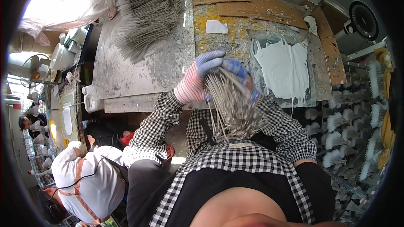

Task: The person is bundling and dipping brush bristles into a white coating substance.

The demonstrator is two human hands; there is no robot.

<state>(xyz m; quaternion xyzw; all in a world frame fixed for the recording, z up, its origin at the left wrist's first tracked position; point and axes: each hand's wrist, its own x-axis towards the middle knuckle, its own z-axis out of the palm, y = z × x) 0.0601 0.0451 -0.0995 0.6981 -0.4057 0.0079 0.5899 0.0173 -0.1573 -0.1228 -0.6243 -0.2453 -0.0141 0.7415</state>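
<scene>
Paint-spattered bench (139, 71) before us: our gloved left hand (198, 77) and right hand (242, 80) both clasp a bundle of grey sticks (229, 105) just above its edge. We judge gathering is underway; next calls for squaring the ends, beside the white paste slab (282, 69).

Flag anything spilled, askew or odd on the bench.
White paste is smeared across the clear sheet, dripping over the bench's near edge. Both gloved hands, left hand and right hand, grip a grey strand bundle.
</scene>
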